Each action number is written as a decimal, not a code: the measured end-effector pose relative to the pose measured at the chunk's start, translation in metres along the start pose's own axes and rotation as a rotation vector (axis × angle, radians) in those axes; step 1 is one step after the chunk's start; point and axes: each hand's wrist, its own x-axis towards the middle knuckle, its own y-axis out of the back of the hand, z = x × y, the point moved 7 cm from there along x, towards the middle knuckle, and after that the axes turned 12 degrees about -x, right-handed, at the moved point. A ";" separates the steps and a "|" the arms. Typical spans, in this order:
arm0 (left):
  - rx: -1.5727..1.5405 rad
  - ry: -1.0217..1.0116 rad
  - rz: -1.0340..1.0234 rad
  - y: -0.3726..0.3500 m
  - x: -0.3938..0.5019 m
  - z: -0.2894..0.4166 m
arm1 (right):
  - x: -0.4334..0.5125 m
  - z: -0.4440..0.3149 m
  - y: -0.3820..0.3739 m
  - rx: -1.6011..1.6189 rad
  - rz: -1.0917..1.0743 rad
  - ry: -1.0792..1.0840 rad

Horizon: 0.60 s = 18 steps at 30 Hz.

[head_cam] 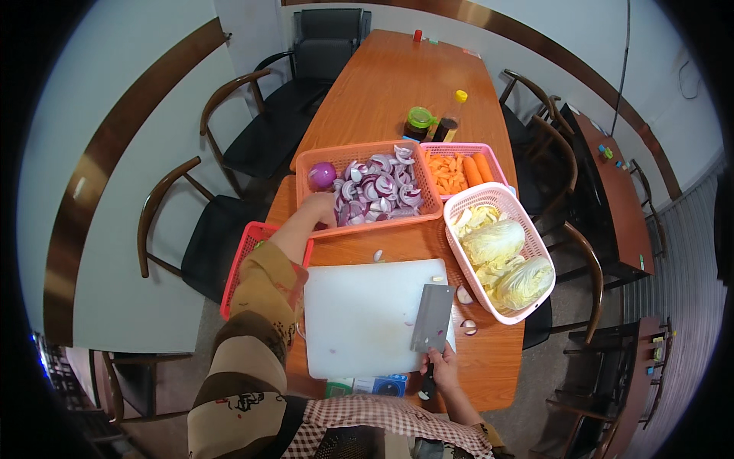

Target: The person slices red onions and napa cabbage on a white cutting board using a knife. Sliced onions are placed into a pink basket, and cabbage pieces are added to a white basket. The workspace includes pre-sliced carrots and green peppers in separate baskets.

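My right hand point(441, 367) grips the black handle of a cleaver point(434, 318). The broad steel blade lies flat over the right side of a white cutting board point(367, 315), with purple onion specks on it. My left hand point(322, 207) reaches into the front left corner of an orange plastic basket point(367, 230); its fingers are hidden, so what it touches cannot be told. Cut red onion pieces point(381, 186) fill most of that basket. A whole peeled red onion point(322, 174) sits behind my left hand.
A pink basket point(492, 150) holds carrots, whole and cut. Napa cabbages point(493, 241) lie in a pale pink basket point(542, 249). A red basket point(230, 287) stands under my left arm. Onion pieces point(464, 295) lie beside the board. Farther back are a jar point(418, 121) and a sauce bottle point(448, 123).
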 end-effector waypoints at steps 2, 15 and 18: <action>-0.127 0.006 0.138 0.025 -0.021 0.019 | 0.000 0.008 0.004 -0.011 0.021 0.012; -0.596 -0.722 0.699 -0.160 -0.238 0.143 | -0.010 -0.020 0.001 -0.271 -0.045 0.150; -0.720 -0.821 0.715 -0.173 -0.257 0.137 | -0.021 -0.043 0.013 -0.709 -0.025 0.223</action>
